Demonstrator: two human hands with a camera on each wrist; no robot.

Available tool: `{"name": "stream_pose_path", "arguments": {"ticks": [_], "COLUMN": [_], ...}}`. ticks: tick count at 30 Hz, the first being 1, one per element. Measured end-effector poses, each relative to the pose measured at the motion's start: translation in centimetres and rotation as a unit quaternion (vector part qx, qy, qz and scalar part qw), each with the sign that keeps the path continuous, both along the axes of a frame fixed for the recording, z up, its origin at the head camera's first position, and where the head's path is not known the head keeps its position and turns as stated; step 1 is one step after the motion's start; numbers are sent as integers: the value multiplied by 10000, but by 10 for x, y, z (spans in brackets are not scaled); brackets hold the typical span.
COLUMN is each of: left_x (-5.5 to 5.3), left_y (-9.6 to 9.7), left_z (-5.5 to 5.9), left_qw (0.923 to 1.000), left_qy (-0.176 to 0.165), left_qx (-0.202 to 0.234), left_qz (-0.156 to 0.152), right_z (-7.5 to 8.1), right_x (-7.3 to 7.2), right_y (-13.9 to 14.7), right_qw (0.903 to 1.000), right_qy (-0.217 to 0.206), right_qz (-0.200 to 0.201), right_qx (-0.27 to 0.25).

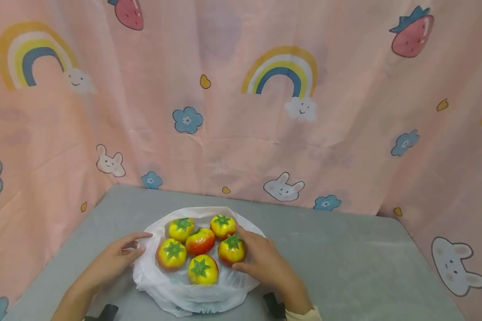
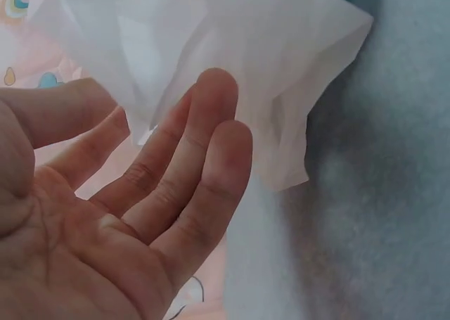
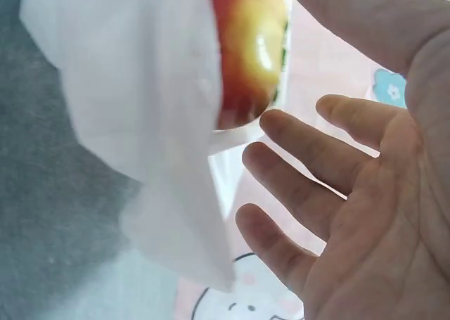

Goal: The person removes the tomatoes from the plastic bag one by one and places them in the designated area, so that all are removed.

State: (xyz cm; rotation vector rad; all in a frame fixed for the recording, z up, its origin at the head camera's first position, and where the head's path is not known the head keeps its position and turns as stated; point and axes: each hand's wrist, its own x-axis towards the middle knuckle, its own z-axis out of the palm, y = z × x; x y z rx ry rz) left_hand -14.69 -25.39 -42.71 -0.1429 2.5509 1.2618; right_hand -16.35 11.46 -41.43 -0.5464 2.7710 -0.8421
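A white plastic bag (image 1: pixel 197 298) lies spread on the table with its mouth wide and its edges pushed down. Several glossy yellow-and-red tomatoes (image 1: pixel 201 269) with green star-shaped tops sit in it, one of them tilted in the middle (image 1: pixel 200 242). At the bag's left edge is my left hand (image 1: pixel 114 258), fingers loosely bent, its fingertips right by the plastic. My right hand (image 1: pixel 265 256) is at the bag's right side, with spread fingers beside the right-hand tomato (image 1: pixel 232 250). In the right wrist view, the fingers (image 3: pixel 295 186) are apart from one another, close to a tomato (image 3: pixel 249 49).
The grey table (image 1: pixel 357 267) extends to the right of the bag. A pink curtain (image 1: pixel 225 156) printed with rainbows, rabbits and flowers hangs behind and along both sides. Dark wrist-camera parts (image 1: pixel 108 311) show near both wrists.
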Motion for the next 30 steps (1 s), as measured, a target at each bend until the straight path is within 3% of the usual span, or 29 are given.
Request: {"name": "stream_pose_path", "arguments": {"ticks": [7,13,20,30], "left_x": [-1,-3,0,3], "left_y": [0,3,2,3], "left_z": [-1,-2,-2,-9], "left_qw": [9997,9983,9938,9926], "left_qy": [-17,-218,-231,-326], "left_qx": [156,520,1082,1162], "left_qz": [-199,-123,-40,117], "right_z": [-3,-3,-3,-7], "right_x": [0,2,1,4], "right_y": [-2,-6,-13,-15], "right_qw": [9997,9990,9990,9993], "right_qy": [-89,-8,188,-330], "right_qz": [-187,-311,-38,-77], "right_qx": [98,324,399,124]}}
